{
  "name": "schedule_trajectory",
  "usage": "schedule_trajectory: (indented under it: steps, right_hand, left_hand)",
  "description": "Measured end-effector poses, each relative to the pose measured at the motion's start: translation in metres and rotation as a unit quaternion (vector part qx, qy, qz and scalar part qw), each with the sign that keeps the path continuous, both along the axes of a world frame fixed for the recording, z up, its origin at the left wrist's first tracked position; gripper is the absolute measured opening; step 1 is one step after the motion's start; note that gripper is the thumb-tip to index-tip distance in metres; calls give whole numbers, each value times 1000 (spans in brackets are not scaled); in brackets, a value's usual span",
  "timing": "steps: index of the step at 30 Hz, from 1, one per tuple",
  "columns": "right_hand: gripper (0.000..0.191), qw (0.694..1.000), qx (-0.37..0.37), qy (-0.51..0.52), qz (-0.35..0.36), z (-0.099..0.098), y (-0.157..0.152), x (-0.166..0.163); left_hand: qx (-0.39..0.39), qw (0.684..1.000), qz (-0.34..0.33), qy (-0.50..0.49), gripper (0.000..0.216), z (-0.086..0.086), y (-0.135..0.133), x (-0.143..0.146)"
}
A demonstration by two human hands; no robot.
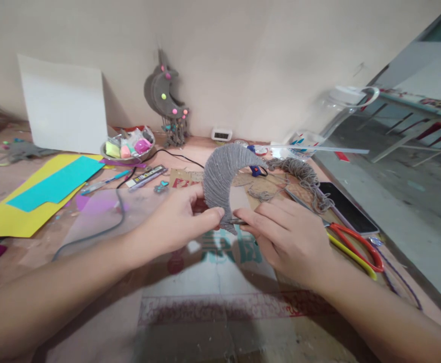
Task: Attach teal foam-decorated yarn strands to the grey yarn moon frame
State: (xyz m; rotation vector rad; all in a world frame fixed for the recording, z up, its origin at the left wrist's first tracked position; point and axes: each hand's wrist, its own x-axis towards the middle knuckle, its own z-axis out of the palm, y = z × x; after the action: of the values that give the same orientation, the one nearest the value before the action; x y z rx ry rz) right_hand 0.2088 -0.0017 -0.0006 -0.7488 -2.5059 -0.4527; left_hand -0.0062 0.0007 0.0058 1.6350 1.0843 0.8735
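Note:
A crescent moon shape wrapped in grey yarn (220,176) stands upright in front of me over the table. My left hand (178,219) pinches its lower inner edge with fingers closed. My right hand (284,237) grips the lower tip from the right, fingers pressed together on it. A loose tangle of grey yarn (299,176) trails from the crescent's top to the right, across the table.
Red-and-yellow scissors (356,247) and a black phone (347,206) lie right of my hand. Yellow and teal paper sheets (50,186), a bowl of coloured bits (129,146), pens and a black cable sit left. A finished grey moon decoration (165,98) leans on the wall.

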Motion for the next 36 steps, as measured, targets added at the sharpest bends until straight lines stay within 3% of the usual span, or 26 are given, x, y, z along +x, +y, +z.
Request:
schedule_trajectory:
  steps: [9, 14, 25, 36]
  right_hand:
    - [23, 994, -93, 52, 4, 2, 1, 0]
    - [23, 996, -77, 45, 10, 1, 1, 1]
    - [24, 1000, 0, -12, 4, 0, 1, 0]
    - [23, 999, -34, 9, 12, 0, 1, -1]
  left_hand:
    - [-2, 1000, -11, -1, 9, 8, 2, -1]
    - [26, 1000, -17, -3, 14, 5, 0, -1]
    - [5, 1000, -12, -7, 13, -1, 2, -1]
    - [-10, 999, -22, -21, 12, 1, 0, 0]
